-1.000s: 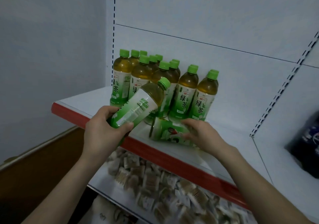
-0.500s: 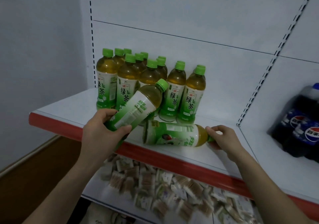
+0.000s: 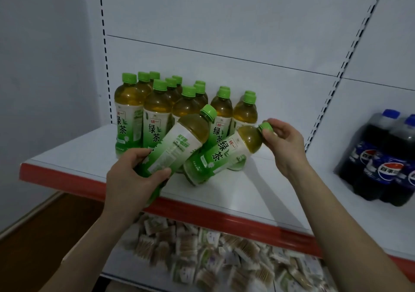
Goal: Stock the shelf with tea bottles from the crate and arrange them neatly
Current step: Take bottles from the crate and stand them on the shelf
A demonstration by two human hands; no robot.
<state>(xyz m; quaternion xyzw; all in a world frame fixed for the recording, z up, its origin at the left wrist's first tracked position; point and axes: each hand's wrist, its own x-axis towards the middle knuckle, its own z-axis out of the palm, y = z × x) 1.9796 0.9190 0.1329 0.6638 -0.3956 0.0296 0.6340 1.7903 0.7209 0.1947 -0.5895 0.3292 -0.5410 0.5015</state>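
- Head view, the count first: thirteen green caps show among the standing tea bottles (image 3: 157,121), set in five columns from front to back on the shelf (image 3: 67,157); the three left columns hold three each, the two right ones two each (the rear bottles show little more than their caps).
- Two more tea bottles are in the hands, which makes fifteen in sight.
- The left hand (image 3: 132,179) grips the first tilted bottle (image 3: 179,145) round its lower body, fingers and thumb curled about the label; the bottle leans up and to the right, clear of the shelf, in front of the standing group.
- The right hand (image 3: 285,145) pinches the cap (image 3: 265,127) of the second tilted bottle (image 3: 222,154) between thumb and fingertips; this bottle slants from lower left to upper right, its base down near the front of the shelf, just beside the first tilted bottle and in front of the two right columns.
- The shelf is white with a red front edge, and carries all the tea at its left end, against the white back panel (image 3: 224,22).
- On the neighbouring bay to the right stands a wrapped pack of dark cola bottles (image 3: 381,157); two blue caps show, the full number cannot be told.
- The lower shelf (image 3: 134,267) holds a loose heap of small packets (image 3: 202,246), blurred and too many to count.
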